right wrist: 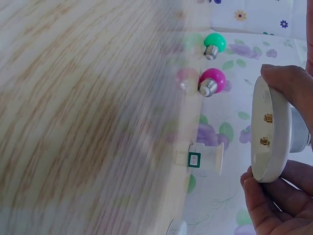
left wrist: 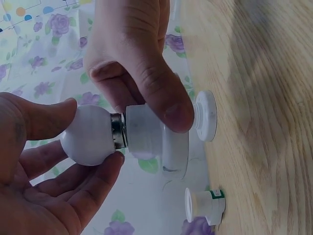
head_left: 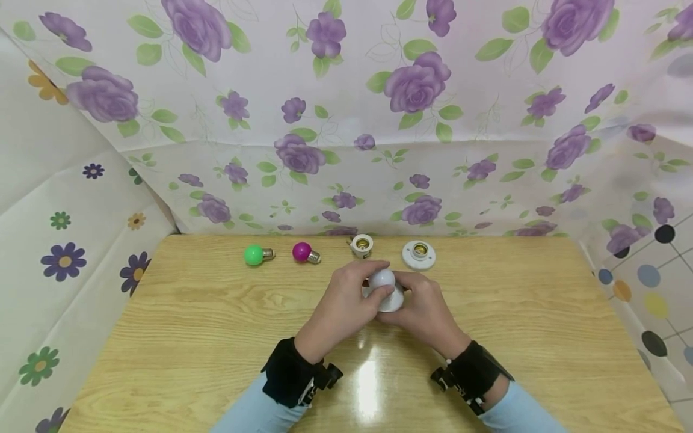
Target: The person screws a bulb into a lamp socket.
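In the head view my left hand pinches a white light bulb by its globe. My right hand grips a white round lamp holder by its wide base. The left wrist view shows the bulb's silver screw cap at the mouth of the holder's collar, with part of the cap still visible. Bulb and holder are in line, held above the table. On the holder's underside, brass screws show in the right wrist view.
Along the back of the wooden table lie a green bulb and a magenta bulb. A small white socket and another round lamp holder stand to their right. Behind hangs a flowered cloth.
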A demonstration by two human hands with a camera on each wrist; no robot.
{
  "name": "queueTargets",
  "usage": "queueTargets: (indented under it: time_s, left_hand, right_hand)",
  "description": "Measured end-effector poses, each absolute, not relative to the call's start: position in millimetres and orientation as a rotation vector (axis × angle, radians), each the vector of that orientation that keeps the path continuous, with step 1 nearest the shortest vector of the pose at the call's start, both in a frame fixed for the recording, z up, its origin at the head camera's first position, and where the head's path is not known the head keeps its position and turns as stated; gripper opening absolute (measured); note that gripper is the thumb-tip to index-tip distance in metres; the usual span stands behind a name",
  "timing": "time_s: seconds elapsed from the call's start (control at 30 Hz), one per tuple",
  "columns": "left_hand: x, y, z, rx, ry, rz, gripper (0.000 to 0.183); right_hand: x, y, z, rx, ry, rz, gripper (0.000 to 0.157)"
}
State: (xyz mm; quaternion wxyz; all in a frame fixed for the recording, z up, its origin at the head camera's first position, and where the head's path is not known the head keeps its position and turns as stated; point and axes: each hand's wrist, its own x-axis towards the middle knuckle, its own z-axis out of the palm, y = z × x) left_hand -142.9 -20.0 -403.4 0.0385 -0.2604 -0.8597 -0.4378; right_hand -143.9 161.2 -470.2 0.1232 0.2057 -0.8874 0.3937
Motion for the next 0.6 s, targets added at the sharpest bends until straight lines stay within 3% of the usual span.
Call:
queueTargets:
  time_s: [0.6]
  left_hand:
    - [-142.9, -18.8, -406.9, -0.706, -2.534, -1.306, 0.042]
  right_hand:
    - [-145.1, 158.2, -469.8, 0.572, -2.583, 1.121, 0.058]
